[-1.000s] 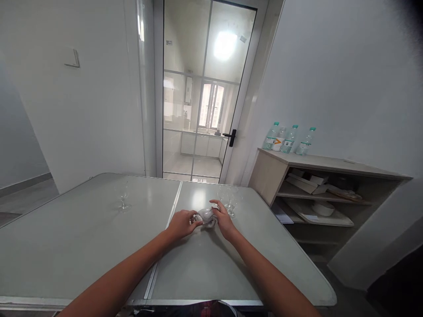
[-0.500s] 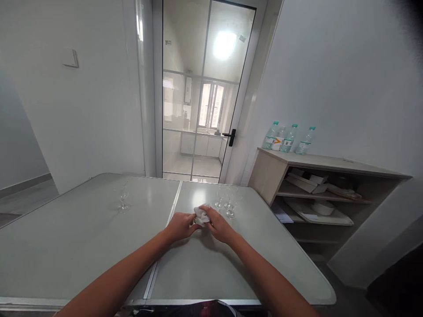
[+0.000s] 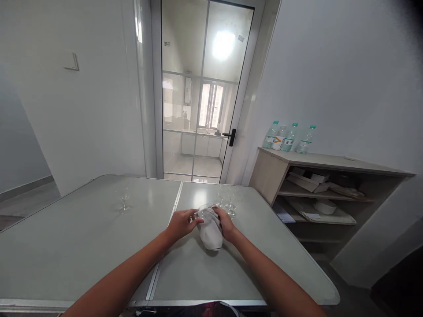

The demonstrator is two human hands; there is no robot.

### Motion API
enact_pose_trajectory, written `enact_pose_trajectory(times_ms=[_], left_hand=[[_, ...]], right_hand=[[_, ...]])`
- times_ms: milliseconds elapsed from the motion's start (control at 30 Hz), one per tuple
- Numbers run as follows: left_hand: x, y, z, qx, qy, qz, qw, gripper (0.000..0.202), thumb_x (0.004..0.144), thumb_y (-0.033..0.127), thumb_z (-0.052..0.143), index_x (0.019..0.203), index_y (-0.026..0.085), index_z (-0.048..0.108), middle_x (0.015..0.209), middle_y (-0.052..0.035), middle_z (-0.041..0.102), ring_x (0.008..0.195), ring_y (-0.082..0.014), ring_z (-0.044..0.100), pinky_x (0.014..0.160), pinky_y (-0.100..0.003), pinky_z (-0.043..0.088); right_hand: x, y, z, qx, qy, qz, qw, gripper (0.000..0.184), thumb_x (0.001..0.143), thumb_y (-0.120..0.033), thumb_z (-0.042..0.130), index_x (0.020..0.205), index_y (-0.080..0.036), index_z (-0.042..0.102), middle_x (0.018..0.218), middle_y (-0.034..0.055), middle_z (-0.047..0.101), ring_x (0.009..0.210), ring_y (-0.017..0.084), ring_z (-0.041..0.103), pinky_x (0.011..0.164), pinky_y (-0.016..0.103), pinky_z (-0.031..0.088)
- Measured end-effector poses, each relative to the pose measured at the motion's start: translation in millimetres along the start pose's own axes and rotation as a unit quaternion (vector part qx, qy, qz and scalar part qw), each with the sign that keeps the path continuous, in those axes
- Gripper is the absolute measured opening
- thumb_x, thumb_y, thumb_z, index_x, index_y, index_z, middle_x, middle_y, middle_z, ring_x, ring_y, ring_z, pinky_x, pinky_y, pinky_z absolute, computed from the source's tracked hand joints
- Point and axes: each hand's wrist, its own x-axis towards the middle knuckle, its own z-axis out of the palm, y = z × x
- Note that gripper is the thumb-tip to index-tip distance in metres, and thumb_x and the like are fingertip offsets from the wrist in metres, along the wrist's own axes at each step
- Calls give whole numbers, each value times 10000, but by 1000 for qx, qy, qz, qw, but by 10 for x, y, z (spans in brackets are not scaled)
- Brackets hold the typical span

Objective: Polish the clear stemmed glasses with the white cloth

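Observation:
Above the grey tabletop, my left hand is closed on the side of a clear glass, thumb toward me. Much of that glass is hidden by a white cloth, which hangs down toward the table. My right hand grips the cloth at the glass's right side; some of its fingertips are covered by the fabric. Just beyond my right hand stand several clear stemmed glasses, partly blocked by it. Another stemmed glass is upright on the left half of the table.
A metal seam divides the tabletop. At the right, a wooden shelf unit carries several plastic bottles on top, with boxes and a white bowl inside. Behind the table is a glass door with a black handle.
The cloth, bunched between my hands before, now hangs open below them, and the glass's rim shows. My right hand has shifted slightly right; the left has barely moved.

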Motion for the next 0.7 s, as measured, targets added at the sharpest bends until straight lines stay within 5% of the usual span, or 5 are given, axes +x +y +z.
enact_pose_trajectory(times_ms=[200, 333, 500, 567, 700], left_hand=[[94, -28, -111, 10, 54, -142, 988, 370, 895, 558, 647, 925, 203, 744, 742, -35, 752, 677, -193, 693, 662, -270, 431], [94, -12, -96, 30, 22, -171, 985, 392, 905, 545, 622, 772, 191, 726, 720, -55, 748, 679, -212, 695, 635, -275, 398], [43, 17, -15, 81, -50, -93, 991, 196, 896, 335, 606, 825, 196, 723, 778, -65, 767, 728, -226, 715, 625, -274, 395], [20, 30, 5, 87, -66, -62, 992, 144, 874, 307, 619, 873, 209, 724, 801, -61, 773, 742, -225, 717, 638, -271, 408], [-33, 69, 35, 80, -83, -3, 993, 221, 885, 425, 648, 958, 230, 721, 796, -63, 769, 729, -220, 708, 678, -280, 442]], right_hand=[[-88, -8, 30, -174, 24, -107, 979, 282, 902, -256, 450, 1138, -232, 603, 862, 3, 619, 769, 194, 557, 751, 298, 452], [-155, -100, 57, -322, -73, -223, 917, 486, 907, -157, 443, 1383, -236, 498, 1291, 100, 627, 1156, 264, 592, 1024, 401, 437], [-147, -148, 98, -458, -207, -282, 817, 523, 870, -105, 497, 1379, -227, 505, 1334, 117, 625, 1283, 285, 534, 1221, 557, 190], [-129, -133, 107, -477, -187, -284, 811, 501, 873, -116, 504, 1362, -226, 518, 1267, 113, 652, 1237, 281, 549, 1219, 564, 180], [-105, -108, 106, -455, -111, -244, 849, 356, 873, -156, 526, 1207, -244, 616, 1109, 91, 672, 1053, 275, 574, 1012, 449, 413]])
